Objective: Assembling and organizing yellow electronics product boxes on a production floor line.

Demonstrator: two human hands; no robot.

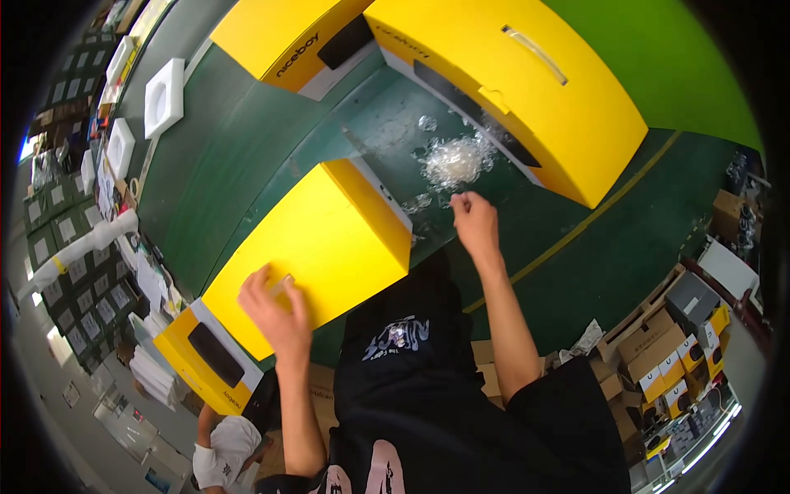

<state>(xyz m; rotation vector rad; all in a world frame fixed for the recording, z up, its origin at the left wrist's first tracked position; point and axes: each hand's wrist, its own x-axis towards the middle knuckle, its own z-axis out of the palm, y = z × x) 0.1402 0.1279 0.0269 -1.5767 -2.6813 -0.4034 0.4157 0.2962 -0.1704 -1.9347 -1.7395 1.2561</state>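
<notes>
Left hand [276,309] spread flat on top of the nearest yellow box [309,247], fingers loosely open, thumb and forefinger touching a small pale handle strip [282,285] on the lid; whether pinching it or only resting against it, cannot tell. Right hand [475,221] reaching forward past the far corner of that box, fingers curled together at the tips, apparently nipping a scrap of clear film, though too small to say for sure. Just beyond the right hand, a crumpled wad of clear plastic wrap [453,160] lying on the green surface [239,156], smaller shreds scattered around it. Further out past the wrap, a second large yellow box [527,90] with a pale handle; off to its left, a third yellow box [280,37]. Far left of the left hand, white foam inserts [164,95] along the surface edge. Below the right forearm, stacked cardboard cartons [658,346] on the floor.
</notes>
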